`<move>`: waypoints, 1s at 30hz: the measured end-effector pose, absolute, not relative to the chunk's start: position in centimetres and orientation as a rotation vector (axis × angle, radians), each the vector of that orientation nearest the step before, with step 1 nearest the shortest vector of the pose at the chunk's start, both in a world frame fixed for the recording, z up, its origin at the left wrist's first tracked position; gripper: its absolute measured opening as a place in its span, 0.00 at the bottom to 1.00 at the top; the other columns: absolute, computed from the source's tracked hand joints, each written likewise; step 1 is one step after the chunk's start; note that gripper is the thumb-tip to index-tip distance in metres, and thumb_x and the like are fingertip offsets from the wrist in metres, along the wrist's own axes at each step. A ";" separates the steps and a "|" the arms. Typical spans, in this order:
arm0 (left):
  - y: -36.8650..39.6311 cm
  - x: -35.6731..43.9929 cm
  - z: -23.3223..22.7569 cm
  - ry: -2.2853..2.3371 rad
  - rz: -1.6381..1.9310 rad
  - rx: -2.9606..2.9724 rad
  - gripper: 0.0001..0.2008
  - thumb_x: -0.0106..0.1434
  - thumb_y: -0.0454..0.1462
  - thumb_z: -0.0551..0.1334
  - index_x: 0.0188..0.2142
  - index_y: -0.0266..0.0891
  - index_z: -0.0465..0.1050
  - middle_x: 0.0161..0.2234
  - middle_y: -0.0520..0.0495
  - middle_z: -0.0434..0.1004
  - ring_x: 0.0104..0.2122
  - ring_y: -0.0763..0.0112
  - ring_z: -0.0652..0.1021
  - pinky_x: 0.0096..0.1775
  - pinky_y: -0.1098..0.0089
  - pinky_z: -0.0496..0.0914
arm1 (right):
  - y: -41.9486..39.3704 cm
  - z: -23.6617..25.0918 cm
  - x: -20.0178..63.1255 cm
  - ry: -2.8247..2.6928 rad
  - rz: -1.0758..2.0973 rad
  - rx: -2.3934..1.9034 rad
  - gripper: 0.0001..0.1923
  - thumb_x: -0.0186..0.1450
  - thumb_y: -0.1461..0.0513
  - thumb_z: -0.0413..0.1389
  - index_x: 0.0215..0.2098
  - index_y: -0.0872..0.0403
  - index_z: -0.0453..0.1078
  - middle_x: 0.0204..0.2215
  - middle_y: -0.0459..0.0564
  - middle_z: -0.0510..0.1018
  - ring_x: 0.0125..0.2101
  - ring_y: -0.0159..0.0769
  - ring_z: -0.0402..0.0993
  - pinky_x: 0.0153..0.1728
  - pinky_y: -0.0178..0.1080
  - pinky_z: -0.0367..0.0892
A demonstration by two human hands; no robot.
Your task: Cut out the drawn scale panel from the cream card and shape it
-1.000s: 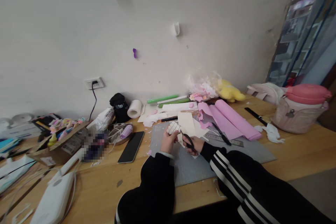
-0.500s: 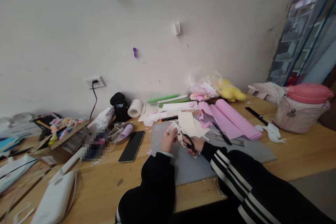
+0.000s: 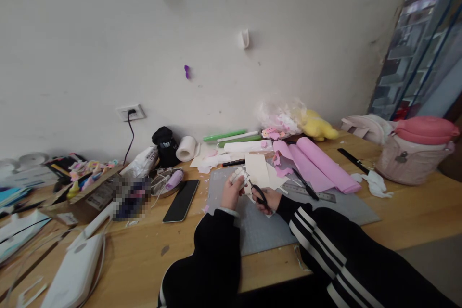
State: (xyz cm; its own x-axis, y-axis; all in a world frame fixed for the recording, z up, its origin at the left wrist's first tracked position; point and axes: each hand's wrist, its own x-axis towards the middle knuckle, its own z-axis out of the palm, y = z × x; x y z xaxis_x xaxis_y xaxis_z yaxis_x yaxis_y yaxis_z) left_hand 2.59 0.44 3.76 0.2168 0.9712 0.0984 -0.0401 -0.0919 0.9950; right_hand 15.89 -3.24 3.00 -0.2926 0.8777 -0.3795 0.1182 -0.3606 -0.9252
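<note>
Left hand pinching a small white cut-out just above the grey cutting mat; right hand closed through the black handles of the scissors, blades meeting the piece's edge. Best done with short snips near the pivot, turning the cut-out rather than the scissors, fingertips kept back from the blades. Cream sheets and pink foam roll lying just beyond on the worktop
</note>
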 end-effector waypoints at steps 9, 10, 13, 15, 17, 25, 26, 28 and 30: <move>0.4 2.6 3.8 1.005 1.107 1.349 0.09 0.61 0.37 0.56 0.39 0.34 0.68 0.33 0.49 0.72 0.27 0.74 0.74 0.27 0.70 0.70 | -3.5 3.6 15.7 -1.245 1.681 -1.404 0.16 0.65 0.54 0.45 0.32 0.59 0.65 0.17 0.38 0.64 0.11 0.19 0.55 0.11 0.25 0.53; 0.5 2.6 3.7 1.018 1.115 1.340 0.09 0.61 0.37 0.56 0.39 0.34 0.67 0.33 0.49 0.72 0.27 0.74 0.74 0.28 0.70 0.70 | -3.6 3.7 15.7 -1.241 1.674 -1.407 0.16 0.65 0.54 0.45 0.32 0.59 0.65 0.17 0.38 0.64 0.11 0.18 0.54 0.11 0.25 0.53; 0.7 2.6 3.7 1.054 1.152 1.304 0.09 0.61 0.37 0.56 0.40 0.34 0.67 0.34 0.48 0.72 0.28 0.74 0.74 0.28 0.69 0.71 | -3.9 3.9 15.7 -1.229 1.663 -1.411 0.17 0.65 0.54 0.45 0.32 0.59 0.65 0.17 0.38 0.63 0.11 0.18 0.54 0.10 0.25 0.52; 0.8 2.5 3.6 1.073 1.175 1.280 0.09 0.61 0.37 0.56 0.40 0.34 0.67 0.33 0.49 0.72 0.27 0.74 0.74 0.27 0.70 0.70 | -3.9 3.9 15.7 -1.218 1.662 -1.409 0.17 0.65 0.54 0.45 0.32 0.59 0.65 0.17 0.38 0.63 0.11 0.18 0.54 0.10 0.25 0.52; 0.8 2.5 3.5 1.092 1.194 1.258 0.09 0.61 0.37 0.56 0.38 0.34 0.67 0.32 0.50 0.72 0.25 0.76 0.73 0.25 0.72 0.70 | -3.9 3.9 15.7 -1.198 1.656 -1.406 0.17 0.65 0.54 0.45 0.32 0.59 0.65 0.17 0.38 0.64 0.11 0.19 0.54 0.11 0.26 0.53; 1.7 2.5 3.3 1.153 1.184 1.174 0.11 0.62 0.39 0.54 0.41 0.34 0.67 0.34 0.48 0.72 0.27 0.74 0.74 0.28 0.69 0.70 | -2.7 4.0 16.3 -1.016 1.399 -1.429 0.15 0.65 0.55 0.45 0.34 0.59 0.65 0.20 0.40 0.67 0.14 0.20 0.59 0.13 0.26 0.57; 1.7 2.5 3.4 1.150 1.163 1.176 0.11 0.62 0.39 0.54 0.41 0.34 0.67 0.35 0.48 0.72 0.28 0.73 0.74 0.29 0.69 0.71 | -2.6 4.0 16.4 -0.997 1.357 -1.432 0.15 0.65 0.56 0.46 0.34 0.59 0.65 0.20 0.40 0.67 0.14 0.20 0.59 0.13 0.26 0.58; 1.7 2.7 3.4 1.136 1.115 1.189 0.12 0.62 0.39 0.55 0.42 0.35 0.67 0.36 0.47 0.72 0.30 0.72 0.74 0.30 0.67 0.71 | -2.5 4.1 16.7 -0.974 1.291 -1.428 0.13 0.65 0.57 0.47 0.34 0.60 0.65 0.22 0.41 0.68 0.15 0.20 0.61 0.15 0.27 0.60; 1.5 2.8 3.3 1.115 1.064 1.212 0.12 0.62 0.39 0.55 0.41 0.34 0.67 0.36 0.47 0.72 0.29 0.72 0.74 0.30 0.67 0.71 | -2.5 4.1 16.8 -0.965 1.251 -1.416 0.11 0.64 0.59 0.49 0.35 0.60 0.66 0.24 0.43 0.70 0.18 0.22 0.64 0.17 0.28 0.62</move>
State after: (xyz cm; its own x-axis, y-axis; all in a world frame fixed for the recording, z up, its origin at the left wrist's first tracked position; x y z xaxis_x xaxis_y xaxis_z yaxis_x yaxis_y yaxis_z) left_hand 2.80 1.47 3.32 0.1476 0.9870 -0.0630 -0.0169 0.0662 0.9977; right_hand 16.81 -2.50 4.12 0.1550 0.9649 -0.2120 -0.0400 -0.2083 -0.9772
